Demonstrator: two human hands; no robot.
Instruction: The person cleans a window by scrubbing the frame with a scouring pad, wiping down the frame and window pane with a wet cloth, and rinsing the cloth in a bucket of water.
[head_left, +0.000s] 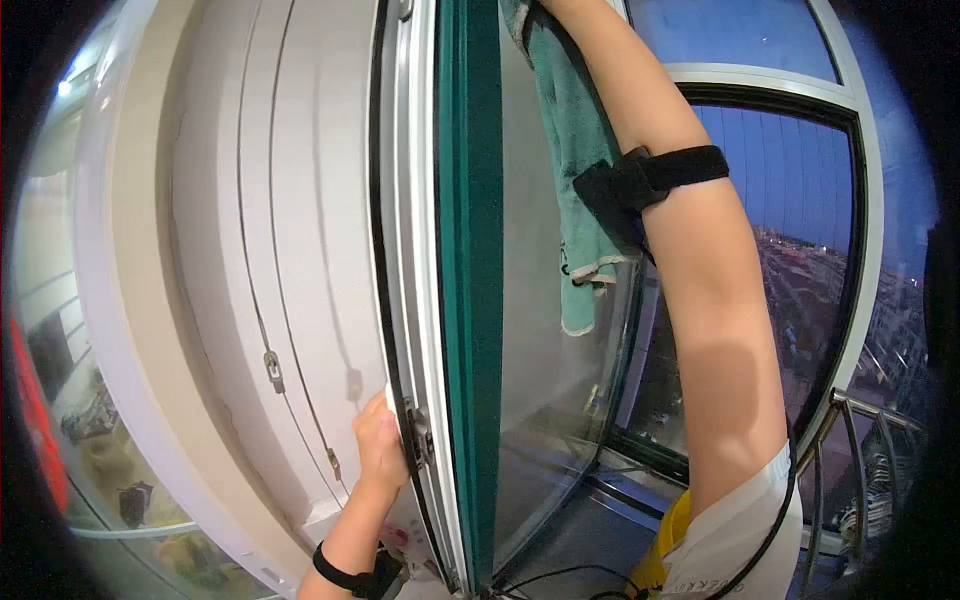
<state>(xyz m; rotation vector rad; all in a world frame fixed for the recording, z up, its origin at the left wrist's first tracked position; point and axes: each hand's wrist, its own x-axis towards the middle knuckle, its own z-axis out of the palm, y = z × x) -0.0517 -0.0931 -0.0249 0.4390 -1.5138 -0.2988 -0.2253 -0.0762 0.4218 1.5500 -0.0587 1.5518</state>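
An open glass window sash (470, 300) stands edge-on in the middle of the view, with a white frame and a dark green edge. My left hand (380, 442) is closed around the white edge of its frame, low down beside the metal latch (418, 435). My right arm reaches up on the other side of the sash. Only a sliver of my right hand (562, 4) shows at the top edge, and its fingers are out of sight. From it a green cloth (575, 130) with a pale hem hangs down along the glass.
Two thin cables (270, 200) with metal fittings run down the white wall at left. A fixed window frame (868, 200) and a metal railing (880, 410) stand at right, with a city outside. Black cords (560, 572) trail low in the view.
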